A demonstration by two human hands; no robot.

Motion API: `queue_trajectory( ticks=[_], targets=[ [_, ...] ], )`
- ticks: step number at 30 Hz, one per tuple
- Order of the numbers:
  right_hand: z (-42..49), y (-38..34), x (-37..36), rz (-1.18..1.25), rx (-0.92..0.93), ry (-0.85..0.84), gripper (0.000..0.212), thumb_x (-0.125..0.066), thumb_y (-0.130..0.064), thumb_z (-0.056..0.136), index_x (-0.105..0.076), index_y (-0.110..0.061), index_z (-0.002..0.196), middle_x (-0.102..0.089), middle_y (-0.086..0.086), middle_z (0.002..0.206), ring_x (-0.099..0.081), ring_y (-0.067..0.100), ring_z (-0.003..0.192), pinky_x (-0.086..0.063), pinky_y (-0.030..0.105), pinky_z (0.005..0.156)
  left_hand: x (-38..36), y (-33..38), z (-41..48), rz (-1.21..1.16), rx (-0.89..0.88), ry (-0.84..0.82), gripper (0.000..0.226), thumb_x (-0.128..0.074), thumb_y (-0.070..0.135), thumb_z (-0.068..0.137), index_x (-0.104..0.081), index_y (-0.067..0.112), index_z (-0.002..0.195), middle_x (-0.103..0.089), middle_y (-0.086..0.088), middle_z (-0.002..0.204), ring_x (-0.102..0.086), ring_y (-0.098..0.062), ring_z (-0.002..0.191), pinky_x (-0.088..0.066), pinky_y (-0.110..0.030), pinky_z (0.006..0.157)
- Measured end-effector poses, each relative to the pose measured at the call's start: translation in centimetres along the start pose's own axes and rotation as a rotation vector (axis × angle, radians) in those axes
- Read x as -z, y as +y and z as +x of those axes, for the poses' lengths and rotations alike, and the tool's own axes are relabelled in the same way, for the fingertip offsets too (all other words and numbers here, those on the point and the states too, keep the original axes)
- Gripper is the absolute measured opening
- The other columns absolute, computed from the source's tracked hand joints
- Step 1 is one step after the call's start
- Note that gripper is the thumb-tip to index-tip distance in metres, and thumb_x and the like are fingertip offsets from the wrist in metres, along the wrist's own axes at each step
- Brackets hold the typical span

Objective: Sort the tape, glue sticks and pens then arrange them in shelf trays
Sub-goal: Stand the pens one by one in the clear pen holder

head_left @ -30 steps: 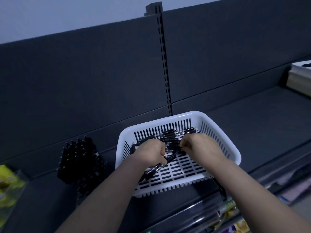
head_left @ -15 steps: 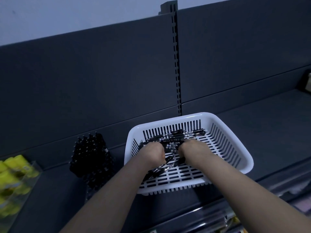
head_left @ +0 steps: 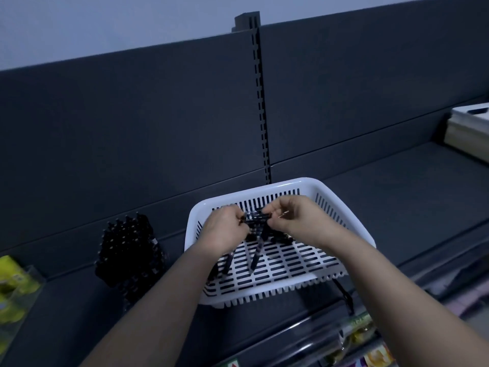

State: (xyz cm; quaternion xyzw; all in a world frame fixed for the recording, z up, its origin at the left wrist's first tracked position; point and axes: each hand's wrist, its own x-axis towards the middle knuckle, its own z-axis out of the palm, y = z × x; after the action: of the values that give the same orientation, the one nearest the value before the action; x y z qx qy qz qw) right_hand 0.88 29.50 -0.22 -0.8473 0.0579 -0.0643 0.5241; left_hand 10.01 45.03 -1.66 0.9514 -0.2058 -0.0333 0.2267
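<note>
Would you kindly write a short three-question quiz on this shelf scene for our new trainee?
1. True or false: the basket is black.
2. What do the left hand and right hand hold? A tape; B pens; C glue sticks.
3. Fill in: the black bundle stands to the basket's ____.
Key: 1 false; 2 B; 3 left.

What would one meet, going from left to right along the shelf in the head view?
Yellow packs → black pen stack → white basket → pale boxes. The left hand, the right hand and the pens they hold overlap the basket, so they are left out.
</note>
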Motion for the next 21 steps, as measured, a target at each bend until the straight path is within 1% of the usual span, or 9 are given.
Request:
queue_trajectory(
  ticks=[2, 4, 7, 10, 12, 15, 17, 19, 21],
  targets=[
    [0.1, -1.9, -1.0, 0.019, 0.097, 0.074, 0.014, -0.066, -0.009, 0.084, -0.068, -0.021, 0.092, -0.059, -0.013, 0.069, -0.054, 0.002, 0.062, -0.047, 0.019, 0.066, 2.2, -0.2, -0.7, -0.104, -0.003, 0.176, 0.025, -0.055, 0.015, 0.080, -0.063, 0.025, 0.102, -0.064, 0.004, 0.073, -0.060, -0.017, 0.075, -0.051, -0.032, 0.072],
    [0.2, -4.3, -2.3, 0.032, 0.214, 0.120, 0.016, -0.067, -0.010, 0.084, -0.068, -0.023, 0.092, -0.061, -0.013, 0.072, -0.055, -0.001, 0.063, -0.047, 0.014, 0.067, 4.7, -0.9, -1.8, -0.261, -0.022, 0.320, 0.022, -0.057, 0.014, 0.083, -0.063, 0.026, 0.101, -0.061, 0.006, 0.066, -0.059, -0.011, 0.067, -0.051, -0.030, 0.071],
    [0.2, -7.9, -4.7, 0.093, 0.374, 0.099, 0.016, -0.069, -0.011, 0.084, -0.069, -0.025, 0.092, -0.064, -0.013, 0.078, -0.059, -0.001, 0.072, -0.049, 0.014, 0.074, 8.8, -3.1, -4.0, -0.422, -0.063, 0.462, 0.015, -0.061, 0.020, 0.089, -0.067, 0.027, 0.101, -0.066, 0.008, 0.081, -0.062, -0.010, 0.073, -0.053, -0.030, 0.079],
    [0.4, -10.5, -7.7, 0.145, 0.466, 0.056, 0.018, -0.071, -0.014, 0.084, -0.068, -0.031, 0.089, -0.065, -0.012, 0.079, -0.062, 0.006, 0.076, -0.051, 0.015, 0.076, 12.1, -5.9, -6.7, -0.414, -0.066, 0.534, 0.021, -0.063, 0.020, 0.090, -0.068, 0.029, 0.108, -0.066, 0.008, 0.092, -0.063, -0.002, 0.078, -0.053, -0.020, 0.080],
    [0.6, -11.4, -9.8, 0.145, 0.482, 0.014, 0.017, -0.072, -0.015, 0.082, -0.068, -0.030, 0.088, -0.065, -0.012, 0.078, -0.062, 0.006, 0.074, -0.052, 0.018, 0.077, 13.1, -7.7, -8.5, -0.371, -0.045, 0.580, 0.022, -0.066, 0.017, 0.088, -0.068, 0.028, 0.107, -0.062, 0.010, 0.085, -0.058, 0.005, 0.071, -0.047, -0.007, 0.071],
    [0.8, -11.3, -12.8, -0.021, 0.493, -0.014, 0.015, -0.073, -0.019, 0.081, -0.066, -0.031, 0.087, -0.065, -0.015, 0.075, -0.060, -0.001, 0.069, -0.048, 0.012, 0.071, 13.1, -10.2, -10.2, -0.286, -0.011, 0.603, 0.019, -0.068, 0.015, 0.086, -0.067, 0.027, 0.101, -0.060, 0.012, 0.079, -0.056, 0.007, 0.069, -0.041, -0.003, 0.065],
    [0.8, -10.8, -14.3, -0.161, 0.499, -0.015, 0.014, -0.072, -0.022, 0.082, -0.066, -0.033, 0.088, -0.064, -0.016, 0.076, -0.060, -0.001, 0.070, -0.047, 0.013, 0.070, 12.4, -11.7, -10.7, -0.226, 0.003, 0.596, 0.018, -0.069, 0.017, 0.085, -0.067, 0.025, 0.100, -0.060, 0.013, 0.079, -0.057, 0.004, 0.073, -0.041, -0.005, 0.068],
    [0.7, -10.0, -15.3, -0.222, 0.483, -0.011, 0.014, -0.071, -0.022, 0.081, -0.066, -0.032, 0.089, -0.064, -0.015, 0.078, -0.060, -0.001, 0.072, -0.049, 0.019, 0.073, 11.7, -12.8, -10.8, -0.183, 0.003, 0.594, 0.017, -0.070, 0.019, 0.084, -0.066, 0.025, 0.100, -0.061, 0.014, 0.078, -0.058, 0.000, 0.078, -0.046, -0.016, 0.074],
    [0.7, -9.4, -15.9, -0.238, 0.451, 0.005, 0.014, -0.071, -0.022, 0.082, -0.066, -0.032, 0.090, -0.063, -0.016, 0.078, -0.059, -0.001, 0.072, -0.048, 0.018, 0.071, 11.0, -13.4, -10.8, -0.156, 0.004, 0.600, 0.017, -0.069, 0.021, 0.084, -0.065, 0.026, 0.099, -0.061, 0.015, 0.078, -0.060, -0.010, 0.085, -0.049, -0.027, 0.078]
  ],
)
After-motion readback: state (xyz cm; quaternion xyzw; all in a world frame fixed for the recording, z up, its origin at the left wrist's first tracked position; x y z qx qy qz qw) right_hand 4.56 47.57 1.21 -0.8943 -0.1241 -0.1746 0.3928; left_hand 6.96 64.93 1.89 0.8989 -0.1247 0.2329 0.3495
